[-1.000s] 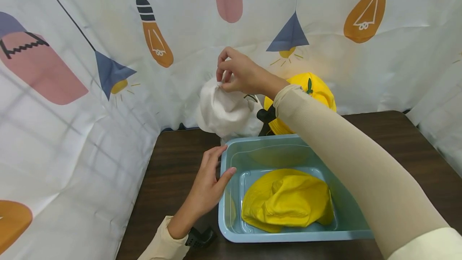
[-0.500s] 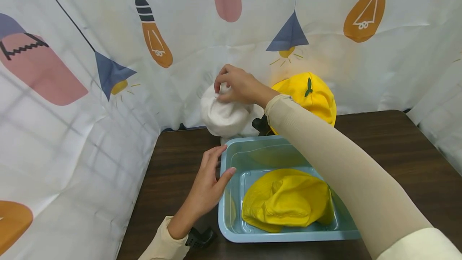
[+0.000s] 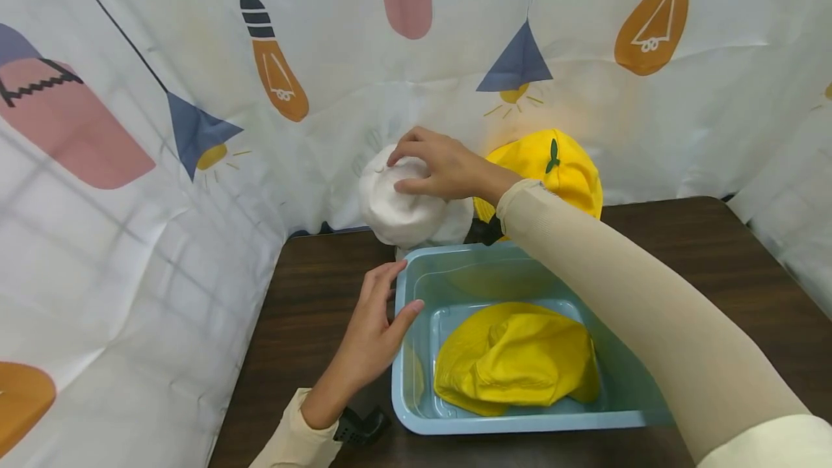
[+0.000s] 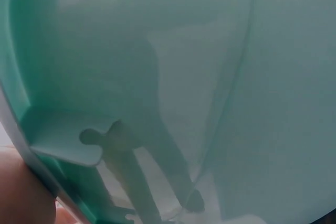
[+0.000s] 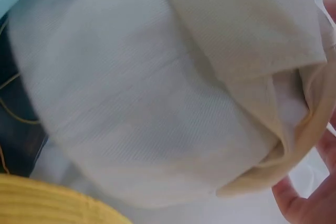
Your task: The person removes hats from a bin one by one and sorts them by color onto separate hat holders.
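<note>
Now that the right hand [image 3: 451,168] has unpinched the white cloth hat [image 3: 409,217], fingers parted at its crown, it apparently sits unaided behind the light-blue rectangular plastic bin [image 3: 520,425], left hand's [image 3: 369,341] fingers outstretched at the rim.

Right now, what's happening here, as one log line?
left hand: touching blue bin | right hand: at white hat | inside bin: yellow hat | behind bin: second yellow hat

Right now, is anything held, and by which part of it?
Nothing is clearly held: the right hand is over the white hat, thumb and fingers parted; the left hand rests on the left rim of the blue bin.
</note>
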A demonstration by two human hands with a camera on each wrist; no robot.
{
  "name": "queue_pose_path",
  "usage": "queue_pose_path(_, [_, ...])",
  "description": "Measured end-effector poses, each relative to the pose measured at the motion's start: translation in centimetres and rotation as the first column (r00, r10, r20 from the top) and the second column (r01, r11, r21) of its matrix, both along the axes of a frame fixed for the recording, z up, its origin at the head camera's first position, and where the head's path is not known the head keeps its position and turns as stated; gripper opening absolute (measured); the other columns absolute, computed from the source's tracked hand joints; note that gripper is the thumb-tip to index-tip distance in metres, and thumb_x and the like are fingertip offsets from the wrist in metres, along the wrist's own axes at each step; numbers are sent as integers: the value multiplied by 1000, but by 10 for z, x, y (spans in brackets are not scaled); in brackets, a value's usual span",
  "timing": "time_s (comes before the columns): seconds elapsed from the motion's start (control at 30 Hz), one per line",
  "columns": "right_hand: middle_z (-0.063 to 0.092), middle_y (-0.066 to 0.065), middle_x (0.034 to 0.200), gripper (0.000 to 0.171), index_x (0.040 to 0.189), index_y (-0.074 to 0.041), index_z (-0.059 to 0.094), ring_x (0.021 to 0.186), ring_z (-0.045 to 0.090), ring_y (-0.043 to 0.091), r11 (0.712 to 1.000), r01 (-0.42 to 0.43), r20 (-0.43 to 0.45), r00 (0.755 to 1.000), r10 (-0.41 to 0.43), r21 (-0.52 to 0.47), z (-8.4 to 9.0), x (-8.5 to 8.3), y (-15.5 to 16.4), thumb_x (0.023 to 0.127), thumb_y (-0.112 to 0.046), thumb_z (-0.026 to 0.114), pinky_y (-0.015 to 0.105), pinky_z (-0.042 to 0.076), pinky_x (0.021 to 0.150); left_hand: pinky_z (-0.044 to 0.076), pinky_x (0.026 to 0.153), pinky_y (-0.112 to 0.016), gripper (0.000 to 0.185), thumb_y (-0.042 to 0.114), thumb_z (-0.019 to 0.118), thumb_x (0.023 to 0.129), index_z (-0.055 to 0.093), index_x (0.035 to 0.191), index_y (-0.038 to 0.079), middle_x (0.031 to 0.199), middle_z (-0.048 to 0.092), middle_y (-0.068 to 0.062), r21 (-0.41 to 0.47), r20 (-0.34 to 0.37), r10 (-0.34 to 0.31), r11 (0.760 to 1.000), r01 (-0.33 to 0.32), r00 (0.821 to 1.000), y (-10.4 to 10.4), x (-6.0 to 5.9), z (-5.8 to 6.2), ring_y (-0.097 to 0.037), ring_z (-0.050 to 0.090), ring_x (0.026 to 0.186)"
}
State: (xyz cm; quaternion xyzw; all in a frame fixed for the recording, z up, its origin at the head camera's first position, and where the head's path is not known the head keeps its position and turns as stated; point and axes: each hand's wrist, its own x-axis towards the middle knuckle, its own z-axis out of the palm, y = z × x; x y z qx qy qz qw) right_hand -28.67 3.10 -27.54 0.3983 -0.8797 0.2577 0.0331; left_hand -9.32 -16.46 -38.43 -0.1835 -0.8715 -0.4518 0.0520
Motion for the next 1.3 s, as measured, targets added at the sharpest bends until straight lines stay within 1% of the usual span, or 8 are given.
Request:
queue_pose_path(0.17, [50,3,147,45,135,-24,64,131,48,21,999,14,-25,1000,-13,35,-1,5,7,95,-44,69,41,49,103,57,98,-44,63,27,67,100,40,155,13,151,38,-11,9,38,2,1000,-2,999,-1,0,2,-30,57,123])
queue_pose_path(0.4, [44,4,155,56,146,-26,57,138,45,24,995,28,7,1000,-29,96,-7,8,14,95,-48,67,51,44,109,61,91,-38,63,28,67,100,39,155,14,151,38,-12,13,50,4,1000,-5,999,-2,1,2,-33,58,120])
queue_pose_path(0.5, [45,4,154,54,145,-26,58,137,46,25,993,28,9,1000,-29,112,-11,8,16,96,-48,67,54,43,107,60,94,-40,62,27,67,100,40,154,13,151,39,-12,13,48,11,1000,-12,999,-2,1,2,-32,58,121])
queue_pose_path(0.73, [47,4,152,55,145,-25,57,132,49,24,996,26,-5,1000,-25,84,-17,9,20,96,-47,67,47,47,101,58,97,-42,60,25,66,101,41,154,12,151,40,-11,24,50,22,999,-23,998,-2,1,1,-30,57,121])
queue_pose_path(0.93, [46,6,153,57,147,-22,55,131,50,25,997,45,4,999,-46,59,-17,16,27,97,-45,67,41,49,108,53,104,-49,59,26,66,101,42,153,13,152,40,-10,28,60,32,999,-33,998,-1,0,-1,-30,54,125])
queue_pose_path(1.13, [45,7,153,60,150,-22,52,130,51,25,997,70,26,997,-71,42,-12,23,36,97,-44,68,43,46,112,60,90,-39,63,33,65,101,38,156,16,153,39,-9,6,85,33,999,-34,996,-4,-2,3,-31,57,122])
queue_pose_path(1.23, [47,7,150,61,150,-21,52,129,52,25,994,105,23,994,-105,20,-9,25,40,96,-45,68,44,46,112,62,87,-40,65,35,64,102,35,157,16,152,41,-10,20,90,38,999,-40,995,-9,-6,7,-33,59,122])
queue_pose_path(1.3, [49,7,148,62,149,-21,53,130,52,25,990,138,19,990,-138,15,-7,27,42,95,-47,69,45,45,113,61,89,-44,66,35,63,102,34,158,15,150,42,-12,33,71,49,998,-51,996,-13,-11,11,-33,61,124])
